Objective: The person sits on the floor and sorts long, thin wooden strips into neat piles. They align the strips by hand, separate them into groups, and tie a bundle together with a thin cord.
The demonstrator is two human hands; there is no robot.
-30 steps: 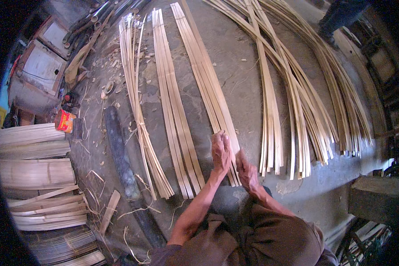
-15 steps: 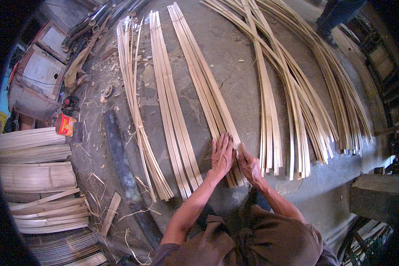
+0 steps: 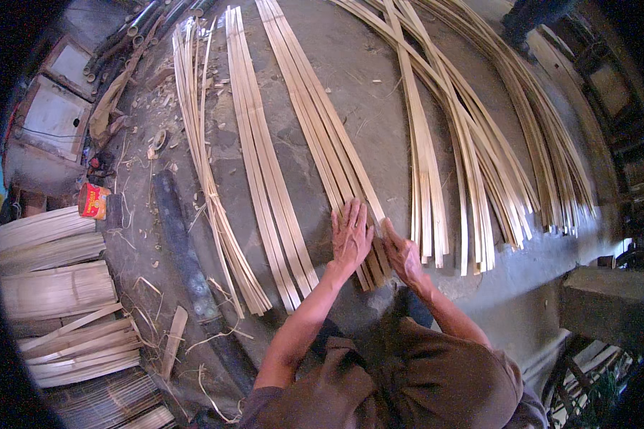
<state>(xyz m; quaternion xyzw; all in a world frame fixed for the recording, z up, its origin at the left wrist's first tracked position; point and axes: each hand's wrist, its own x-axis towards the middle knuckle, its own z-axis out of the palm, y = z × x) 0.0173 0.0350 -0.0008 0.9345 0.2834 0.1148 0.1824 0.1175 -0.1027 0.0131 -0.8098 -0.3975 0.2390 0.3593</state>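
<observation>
Long pale bamboo strips lie side by side on the floor in front of me as a flat, narrow row. My left hand rests flat across the near part of this row, palm down, fingers stretched out. At the row's right edge, my right hand is closed on the outermost strip, index finger along it; its other fingers are partly hidden. The strips' near ends stick out between my wrists. Just left lies a second flat row of bamboo strips, and past it a loose tied bundle of thin strips.
Crossing bamboo strips and a larger pile lie to the right. On the left are a dark pole, stacked strip bundles and a red tin. A person's leg shows at the far right. Shavings litter the floor.
The whole view has shifted slightly, with the floor items sitting further left and up. My left hand's fingers have spread a little on the strips; my right hand stays at the row's edge.
</observation>
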